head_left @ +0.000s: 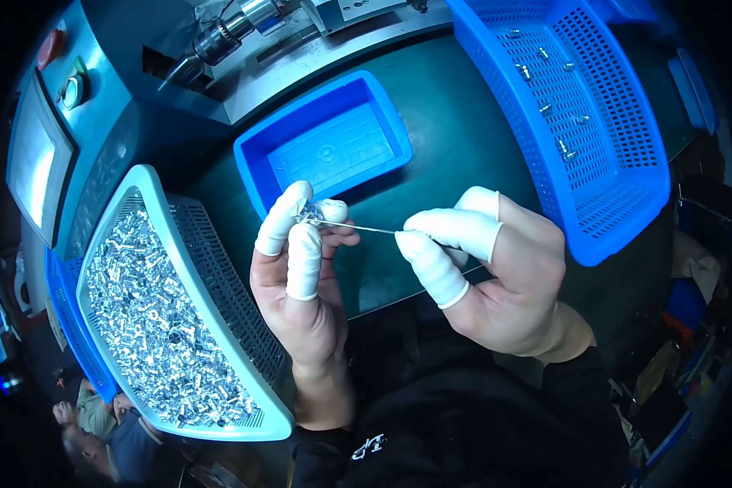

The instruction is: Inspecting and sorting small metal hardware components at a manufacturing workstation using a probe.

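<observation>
Left hand [301, 268] fingertips pinching small metal part [307, 213]; right hand [496, 276] pinching thin pin [354, 227], long axis sideways, tip at part, between my fingers.

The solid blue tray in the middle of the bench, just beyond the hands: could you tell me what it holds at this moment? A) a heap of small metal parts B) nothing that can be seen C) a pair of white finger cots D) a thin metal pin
B: the solid blue tray shows only its bare floor, while the heap of small metal parts lies in the pale basket at the left.
</observation>
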Action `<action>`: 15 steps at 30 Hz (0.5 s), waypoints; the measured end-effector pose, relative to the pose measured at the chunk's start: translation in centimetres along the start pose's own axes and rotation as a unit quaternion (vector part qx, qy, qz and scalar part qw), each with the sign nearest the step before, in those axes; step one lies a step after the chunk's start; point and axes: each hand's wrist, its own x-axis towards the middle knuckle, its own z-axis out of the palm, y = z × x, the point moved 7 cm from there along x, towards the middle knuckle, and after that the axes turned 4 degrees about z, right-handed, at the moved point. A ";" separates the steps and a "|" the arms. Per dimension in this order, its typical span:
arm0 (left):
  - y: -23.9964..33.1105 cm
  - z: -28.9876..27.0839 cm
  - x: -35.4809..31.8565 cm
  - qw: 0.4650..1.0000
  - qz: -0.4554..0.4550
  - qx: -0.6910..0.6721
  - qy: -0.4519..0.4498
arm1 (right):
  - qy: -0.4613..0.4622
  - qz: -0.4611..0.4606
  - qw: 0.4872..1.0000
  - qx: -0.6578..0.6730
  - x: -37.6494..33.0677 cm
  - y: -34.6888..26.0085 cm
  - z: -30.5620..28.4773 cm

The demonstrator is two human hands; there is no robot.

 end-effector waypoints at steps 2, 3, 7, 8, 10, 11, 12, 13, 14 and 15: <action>0.1 0.0 0.0 1.000 0.000 0.005 -0.005 | 0.002 0.002 1.000 0.009 0.2 0.2 0.2; 0.2 0.0 0.1 1.000 0.005 0.018 0.000 | 0.002 0.002 1.000 0.011 0.2 0.3 0.3; 0.6 -0.1 0.6 0.994 0.045 0.097 0.011 | -0.012 0.024 1.000 0.001 0.5 0.7 0.4; 0.9 0.0 0.7 0.994 0.046 0.097 0.009 | -0.025 0.030 0.999 -0.004 0.7 0.6 0.4; 1.7 0.2 1.1 0.982 0.067 0.176 0.008 | -0.020 0.029 0.999 -0.006 1.0 0.4 0.4; 1.8 0.1 1.2 0.979 0.068 0.193 0.011 | -0.018 0.030 0.999 -0.008 1.1 0.5 0.4; 1.8 0.1 1.4 0.979 0.068 0.192 0.008 | -0.014 0.030 0.999 -0.010 1.1 0.6 0.5; 1.9 0.2 1.6 0.974 0.086 0.208 -0.005 | -0.008 0.032 0.999 -0.003 1.2 0.8 0.5; 2.2 0.3 1.7 0.969 0.105 0.225 -0.015 | -0.002 0.032 0.999 0.007 1.2 0.8 0.6; 2.3 0.2 1.8 0.968 0.103 0.229 -0.017 | 0.000 0.031 1.000 0.008 1.3 0.7 0.7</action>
